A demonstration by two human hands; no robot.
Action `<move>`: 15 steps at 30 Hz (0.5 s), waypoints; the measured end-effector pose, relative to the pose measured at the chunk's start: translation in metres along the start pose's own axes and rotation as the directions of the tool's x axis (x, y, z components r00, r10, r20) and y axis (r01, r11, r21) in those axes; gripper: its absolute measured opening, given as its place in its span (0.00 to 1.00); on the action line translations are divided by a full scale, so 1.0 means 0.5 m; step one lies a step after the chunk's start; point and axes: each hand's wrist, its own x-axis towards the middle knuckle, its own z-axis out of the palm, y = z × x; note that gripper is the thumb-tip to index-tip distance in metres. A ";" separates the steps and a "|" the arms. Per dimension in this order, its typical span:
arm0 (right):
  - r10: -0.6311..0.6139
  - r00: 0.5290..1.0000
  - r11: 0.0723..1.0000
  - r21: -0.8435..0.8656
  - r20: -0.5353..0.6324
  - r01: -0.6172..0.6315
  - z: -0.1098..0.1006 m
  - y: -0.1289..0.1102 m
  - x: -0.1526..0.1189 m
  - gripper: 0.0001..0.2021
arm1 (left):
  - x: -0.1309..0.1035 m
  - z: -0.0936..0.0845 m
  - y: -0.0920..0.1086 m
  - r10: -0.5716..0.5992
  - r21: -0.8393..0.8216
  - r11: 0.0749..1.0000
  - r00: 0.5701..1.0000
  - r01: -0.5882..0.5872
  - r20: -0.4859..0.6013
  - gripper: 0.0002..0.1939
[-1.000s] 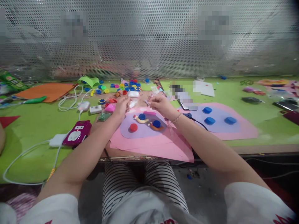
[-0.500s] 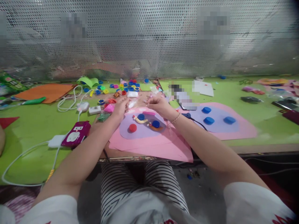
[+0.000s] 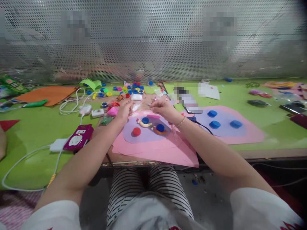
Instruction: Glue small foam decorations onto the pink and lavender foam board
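Observation:
My left hand point(image 3: 125, 110) is closed above the far left edge of a pink paper sheet point(image 3: 134, 150), beside a small clear-white plastic piece point(image 3: 136, 106). What its fingers hold, if anything, is hidden. My right hand point(image 3: 163, 109) makes a pinch at the sheet's far side; whatever sits between its fingertips is too small to name. Between and below the hands lies a purple paper shape point(image 3: 129, 138) on the pink sheet. It carries a red bottle cap point(image 3: 136, 131), two snail-like figures with blue caps point(image 3: 145, 120) for shells, and a bright pink strip point(image 3: 153, 117).
On the right, another pink and purple sheet point(image 3: 251, 135) bears blue caps point(image 3: 215, 124). A purple power bank point(image 3: 79, 138) with white cables lies left. Loose coloured caps point(image 3: 129, 87), orange paper point(image 3: 48, 94) and a phone point(image 3: 189, 102) are farther back, before a perforated metal panel point(image 3: 153, 38).
My hands keep almost the same place and pose. My legs have shifted slightly under the table; the things on the table have not moved.

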 end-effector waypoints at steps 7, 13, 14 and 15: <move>-0.215 0.975 0.817 -0.537 0.053 0.209 -0.005 0.007 -0.001 0.05 | -0.001 -0.002 0.000 0.003 -0.002 1.000 1.000 -0.003 0.005 0.07; -0.205 0.945 0.513 -0.794 0.256 0.327 -0.009 0.022 -0.004 0.14 | 0.002 -0.004 -0.002 -0.001 0.003 1.000 1.000 0.001 -0.004 0.06; -0.191 0.944 0.487 -0.808 0.271 0.331 -0.011 0.022 -0.003 0.13 | 0.002 -0.004 -0.002 0.001 0.003 1.000 1.000 -0.001 -0.002 0.06; -0.183 0.941 0.462 -0.819 0.286 0.339 -0.014 0.021 0.000 0.12 | 0.002 -0.003 -0.002 0.003 0.004 1.000 1.000 -0.003 0.002 0.06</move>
